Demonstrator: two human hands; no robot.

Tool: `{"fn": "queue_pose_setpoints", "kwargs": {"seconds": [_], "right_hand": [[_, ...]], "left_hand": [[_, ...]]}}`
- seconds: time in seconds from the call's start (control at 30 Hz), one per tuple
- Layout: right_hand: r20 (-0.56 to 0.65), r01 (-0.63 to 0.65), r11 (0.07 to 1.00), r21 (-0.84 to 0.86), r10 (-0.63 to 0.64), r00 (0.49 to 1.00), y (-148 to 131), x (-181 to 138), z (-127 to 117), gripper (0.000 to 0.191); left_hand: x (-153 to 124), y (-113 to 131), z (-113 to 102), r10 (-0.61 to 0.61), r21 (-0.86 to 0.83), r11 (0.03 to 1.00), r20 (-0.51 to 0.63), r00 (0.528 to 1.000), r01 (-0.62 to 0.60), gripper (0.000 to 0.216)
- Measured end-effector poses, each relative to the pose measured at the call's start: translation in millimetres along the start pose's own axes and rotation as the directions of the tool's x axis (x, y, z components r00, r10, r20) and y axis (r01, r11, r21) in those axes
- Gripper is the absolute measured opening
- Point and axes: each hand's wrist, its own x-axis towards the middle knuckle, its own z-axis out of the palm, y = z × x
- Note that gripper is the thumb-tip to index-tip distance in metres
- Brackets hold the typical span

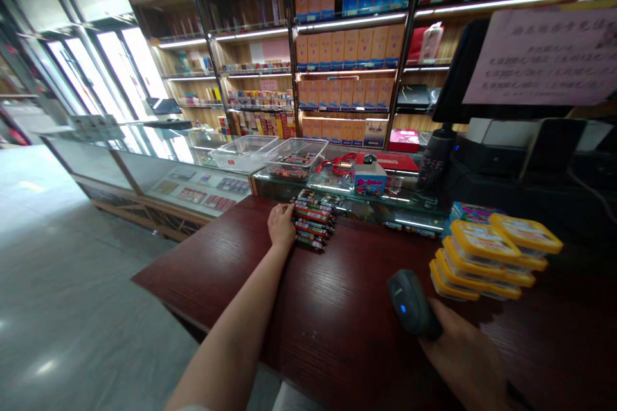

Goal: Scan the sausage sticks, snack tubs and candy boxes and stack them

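Note:
My left hand (281,225) is at the left end of a stack of slim pens (314,221) with dark, multicoloured barrels, on the dark red-brown counter (318,295). Its fingers are bent and closed in against the pens' ends, though some of the fingertips are hidden. My right hand (460,350) is wrapped round the handle of a black barcode scanner (409,302) with a blue light on it. The scanner is held above the counter, its head tilted toward the left and apart from the pens.
Yellow-lidded plastic boxes (486,257) are stacked at right, below a monitor (463,70) with a pink paper sign (540,58). Clear bins (296,157) and a small blue-pink box (369,178) stand on the glass case behind. Shelves of boxed goods (347,45) line the wall.

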Motion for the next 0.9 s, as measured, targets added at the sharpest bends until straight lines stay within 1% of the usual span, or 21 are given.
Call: {"fn": "queue_pose_setpoints", "kwargs": {"seconds": [0.2,0.33,0.43,0.53,0.6,0.67,0.8,0.9], "right_hand": [[-0.031,0.007,1.000,-0.002,-0.007,0.999,0,0,1,0.022],[-0.028,0.006,1.000,0.001,-0.006,1.000,-1,1,-1,0.019],[0.001,-0.008,1.000,0.014,0.008,1.000,-1,2,-3,0.016],[0.027,-0.031,0.999,0.021,0.030,0.999,-1,5,-4,0.016],[0.039,-0.065,0.998,0.006,0.065,0.997,-1,7,-6,0.016],[0.050,-0.113,0.993,-0.020,0.114,0.992,-2,9,-7,0.017],[0.077,-0.154,0.987,-0.041,0.157,0.985,-4,11,-11,0.019],[0.124,-0.155,0.987,-0.037,0.159,0.979,-6,13,-15,0.018]], "left_hand": [[-5,6,-7,-0.031,-0.004,1.000,-0.029,0.999,0.031,0.043],[-6,10,-10,-0.010,-0.010,1.000,-0.026,1.000,0.010,0.043],[-7,23,-12,0.046,-0.039,0.998,-0.034,0.998,-0.047,0.042],[-11,48,-10,0.170,-0.100,0.980,-0.019,0.985,-0.172,0.043],[-14,70,-6,0.267,-0.148,0.954,0.030,0.963,-0.260,0.044],[-20,93,1,0.356,-0.193,0.923,0.098,0.929,-0.333,0.043],[-32,139,26,0.516,-0.307,0.843,0.227,0.826,-0.442,0.039],[-36,172,48,0.586,-0.377,0.798,0.303,0.751,-0.471,0.039]]}}
